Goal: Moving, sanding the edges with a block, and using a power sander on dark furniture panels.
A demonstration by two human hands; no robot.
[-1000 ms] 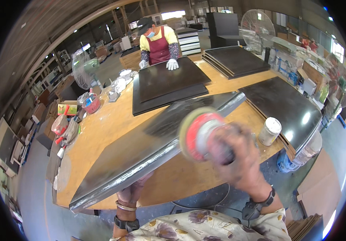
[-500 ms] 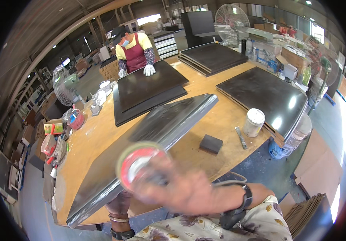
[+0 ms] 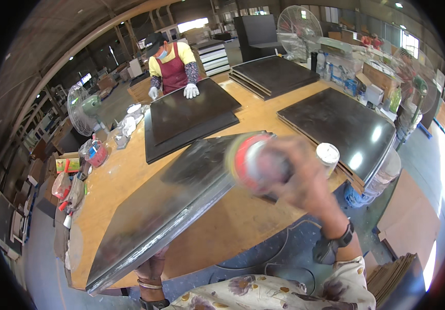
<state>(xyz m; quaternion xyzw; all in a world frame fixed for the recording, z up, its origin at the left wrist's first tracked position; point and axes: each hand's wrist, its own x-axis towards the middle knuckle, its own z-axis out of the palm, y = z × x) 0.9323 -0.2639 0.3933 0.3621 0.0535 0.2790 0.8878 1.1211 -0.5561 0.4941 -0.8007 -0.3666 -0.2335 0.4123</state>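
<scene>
A dark, glossy flat panel (image 3: pixel 145 217) lies tilted on the table, its long near edge raised and pale with streaks. My left hand (image 3: pixel 152 267) is under that near edge and holds the panel up; its fingers are mostly hidden. In my closed right hand (image 3: pixel 302 173) is a round power sander (image 3: pixel 248 163), blurred by motion, with a red and whitish disc and a yellowish rim. The sander is at the far right end of the raised edge; whether it touches cannot be made out. It partly covers a small dark block on the table.
Stacked dark panels (image 3: pixel 336 129) stand right, with another stack (image 3: pixel 274 75) behind. A white tub (image 3: pixel 328 154) is right of my right hand. Across the wooden table (image 3: pixel 212 232), a gloved co-worker (image 3: pixel 173 70) handles dark panels (image 3: pixel 191 113). A red bucket (image 3: pixel 97 154) sits left.
My right hand has swept the sander up and to the right, from near the middle of the panel's edge to its far right end. My left hand stays under the panel.
</scene>
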